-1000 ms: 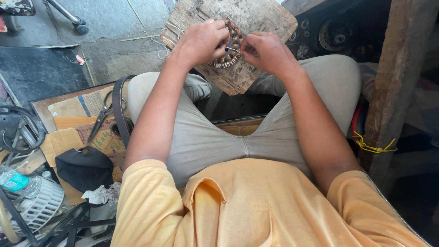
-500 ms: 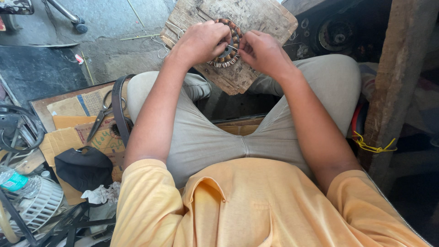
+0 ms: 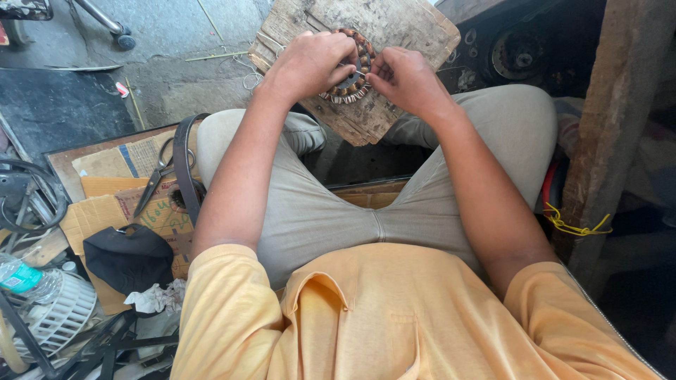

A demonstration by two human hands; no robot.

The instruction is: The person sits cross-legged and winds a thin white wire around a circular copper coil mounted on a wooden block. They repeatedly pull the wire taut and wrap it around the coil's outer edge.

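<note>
A round motor stator (image 3: 354,79) with copper-coloured windings lies on a worn wooden board (image 3: 394,28) in front of my knees. My left hand (image 3: 310,62) is closed over the stator's left side and hides much of it. My right hand (image 3: 405,81) pinches something small at the stator's right edge; what it pinches is too small to tell, perhaps a thin wire. Both forearms reach out over my grey trousers.
Scissors (image 3: 156,176) and a dark strap (image 3: 182,158) lie on cardboard at the left. A black cloth pouch (image 3: 127,255), a white fan cage (image 3: 60,317) and a plastic bottle (image 3: 21,278) sit lower left. A wooden post (image 3: 620,105) stands at right, dark machine parts (image 3: 517,53) beyond.
Both hands have shifted only slightly on the stator; the fingers of the right hand have moved in closer to its rim.
</note>
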